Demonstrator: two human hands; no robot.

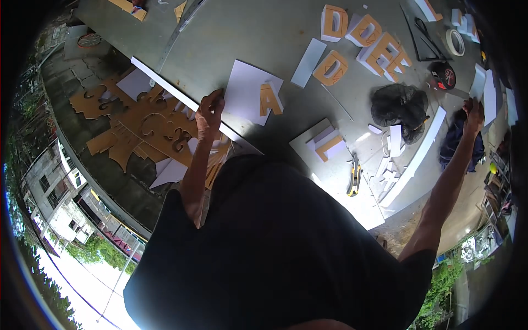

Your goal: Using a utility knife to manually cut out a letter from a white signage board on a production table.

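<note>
left hand (209,113) fingers pressed flat on long white strip (181,99) at table (264,33) near edge | right hand (473,113) closed on dark blue cloth (454,140) off far-right edge | orange letter A (269,99) on white sheet (247,91)

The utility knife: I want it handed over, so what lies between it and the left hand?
In the head view, between the utility knife and the left hand lie a grey board carrying an orange L-shaped letter, then the long white strip under the hand.

From my remote seat I see, around the black bag (400,104), orange foam letters (366,41) beyond it, a tape roll (455,42) further off, and a yellow cutter (355,177) nearer me.
</note>
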